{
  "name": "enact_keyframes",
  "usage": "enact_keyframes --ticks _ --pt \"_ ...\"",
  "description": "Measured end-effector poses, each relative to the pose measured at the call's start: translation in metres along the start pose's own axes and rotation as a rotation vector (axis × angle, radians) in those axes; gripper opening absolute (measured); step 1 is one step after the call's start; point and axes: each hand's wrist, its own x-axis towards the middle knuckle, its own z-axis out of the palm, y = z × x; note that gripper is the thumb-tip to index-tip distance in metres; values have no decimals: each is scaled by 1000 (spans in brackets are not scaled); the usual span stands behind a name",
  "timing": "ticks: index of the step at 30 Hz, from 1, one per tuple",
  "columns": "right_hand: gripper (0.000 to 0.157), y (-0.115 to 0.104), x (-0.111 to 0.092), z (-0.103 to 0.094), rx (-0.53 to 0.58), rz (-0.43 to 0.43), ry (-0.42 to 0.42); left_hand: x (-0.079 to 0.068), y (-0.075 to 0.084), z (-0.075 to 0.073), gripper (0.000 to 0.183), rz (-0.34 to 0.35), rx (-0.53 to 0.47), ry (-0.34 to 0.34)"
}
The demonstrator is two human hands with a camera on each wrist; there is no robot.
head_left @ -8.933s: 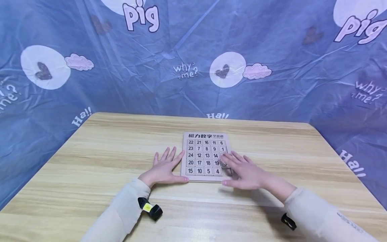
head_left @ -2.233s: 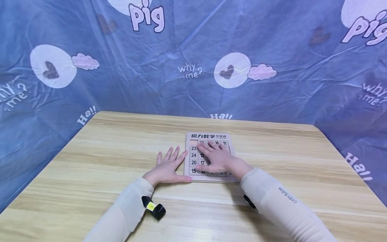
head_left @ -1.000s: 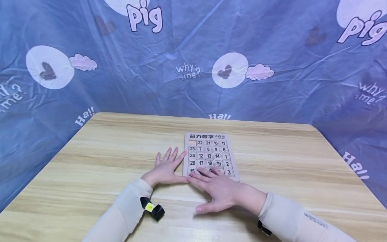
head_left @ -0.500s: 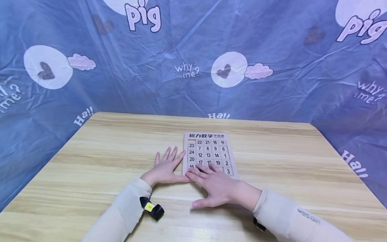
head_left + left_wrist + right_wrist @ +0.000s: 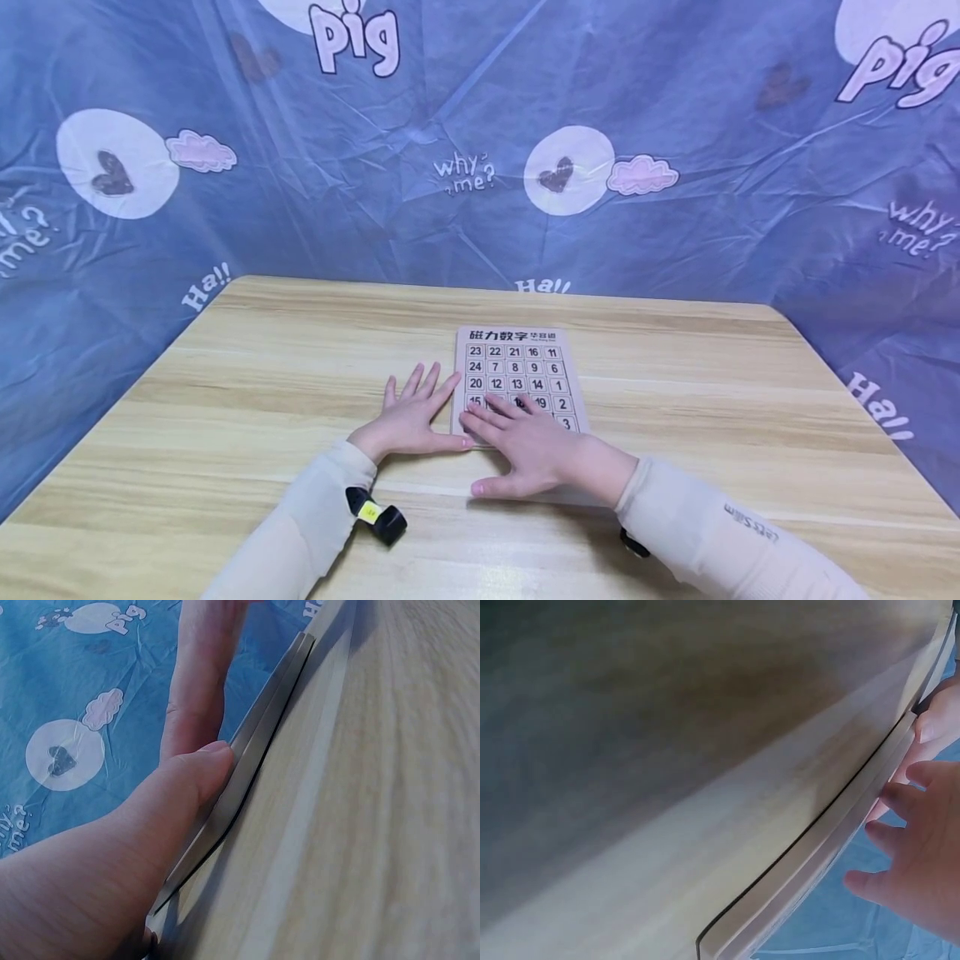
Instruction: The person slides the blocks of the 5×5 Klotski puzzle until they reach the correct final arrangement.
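Note:
A grey sliding number puzzle (image 5: 513, 336) lies flat on the table. My left hand (image 5: 408, 423) is spread along its left side, forefinger at the edge and thumb on the lower left corner. In the left wrist view that thumb (image 5: 214, 761) presses against the puzzle's rim. Over the lower rows reaches my right hand (image 5: 536, 450), fingers extended, fingertips at the left column just below tile 15 (image 5: 475, 402). Tile 23 (image 5: 476, 352) occupies the top left place. Most of the bottom row is hidden beneath the right hand, whose straight fingers (image 5: 885, 836) show in the right wrist view.
The wood-grain table (image 5: 300, 367) extends around the puzzle on all sides. Behind it hangs a blue printed curtain (image 5: 420, 225). A black wrist camera (image 5: 378, 517) is strapped to the left sleeve.
Tiles 23, 24, 20 and 15 have slid up the left column, filling the top left gap, as my right hand moved up. Earlier, the top row shifted right and the right column down.

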Motion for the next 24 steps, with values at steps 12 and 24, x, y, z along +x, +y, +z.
enact_keyframes --ticks 12,24 --pt "84 1 -1 1 -12 -7 10 -2 2 -2 98 -1 -9 -3" --pt "80 5 -7 -5 -15 15 19 0 1 -1 98 5 -11 1"
